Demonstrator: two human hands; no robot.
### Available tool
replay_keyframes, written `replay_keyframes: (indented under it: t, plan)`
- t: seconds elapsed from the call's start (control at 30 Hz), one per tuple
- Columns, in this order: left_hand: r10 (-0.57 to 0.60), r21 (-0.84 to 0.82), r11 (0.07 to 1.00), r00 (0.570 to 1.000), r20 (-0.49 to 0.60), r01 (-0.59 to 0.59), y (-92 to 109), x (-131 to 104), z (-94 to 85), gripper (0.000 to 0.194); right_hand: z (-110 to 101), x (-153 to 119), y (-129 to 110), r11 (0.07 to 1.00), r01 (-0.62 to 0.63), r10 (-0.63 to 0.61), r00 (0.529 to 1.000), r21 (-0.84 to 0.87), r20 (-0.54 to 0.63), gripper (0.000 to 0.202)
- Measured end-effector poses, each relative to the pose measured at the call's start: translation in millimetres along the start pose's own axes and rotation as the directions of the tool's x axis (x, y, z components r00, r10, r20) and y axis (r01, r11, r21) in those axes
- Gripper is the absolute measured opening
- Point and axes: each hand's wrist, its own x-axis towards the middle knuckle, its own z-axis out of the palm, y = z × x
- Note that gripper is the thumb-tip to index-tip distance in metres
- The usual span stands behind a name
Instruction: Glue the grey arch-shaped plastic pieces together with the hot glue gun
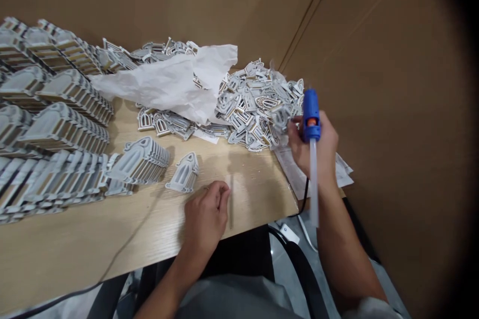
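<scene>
My right hand (318,144) is wrapped round a blue hot glue gun (311,109), with a long whitish glue stick (314,184) trailing from its back end. Its fingertips are beside a loose pile of small grey-white arched window-shaped pieces (258,104); whether they touch a blurred piece (281,117) at the pile's edge, I cannot tell. Low over the table near its front edge, my left hand (207,209) has its fingers curled together, with nothing visible in them. Just left of it stands a short stack of arched pieces (183,173), apart from the hand.
Longer stacks of arched pieces (67,127) fill the left of the wooden table (149,239). Crumpled white paper (160,82) lies over more loose pieces at the back. A plastic bag (292,172) hangs at the right edge by a black cable (306,197). Brown cardboard panels (392,109) stand behind.
</scene>
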Motion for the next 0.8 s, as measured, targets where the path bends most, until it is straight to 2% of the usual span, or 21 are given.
replay_keyframes:
  t: [0.1,0.2,0.33,0.43,0.53,0.67,0.8]
  plan:
    - [-0.025,-0.012,1.000,1.000,-0.009,0.025,3,2,-1.3,0.009,-3,-34,-11,0.993,-0.067,0.046,0.977,0.095,0.208,0.021]
    - [-0.044,-0.066,0.997,0.999,-0.012,0.043,4,3,-1.9,0.015,5,-65,-19,0.997,-0.035,0.006,0.926,0.070,0.378,0.015]
    - [-0.035,-0.057,0.998,0.999,0.009,0.035,4,2,-0.4,0.023,19,-81,-20,0.999,-0.048,0.044,0.935,0.001,0.351,0.019]
    - [-0.021,0.023,1.000,1.000,0.016,0.021,2,0,0.7,0.027,23,-78,-18,0.993,-0.106,0.113,0.955,-0.043,0.276,0.014]
    - [-0.050,0.016,0.999,0.998,0.028,0.050,0,0,-0.3,0.023,21,-74,-17,0.988,-0.131,0.145,0.961,-0.076,0.235,0.016]
    - [-0.062,-0.012,0.998,0.998,0.031,0.063,-3,2,-3.5,0.028,16,-77,-19,0.991,-0.105,0.119,0.971,-0.080,0.208,0.021]
    - [-0.034,0.010,0.999,0.999,0.026,0.034,-3,4,-4.8,0.017,13,-86,-23,0.998,-0.051,0.054,0.968,-0.021,0.243,0.017]
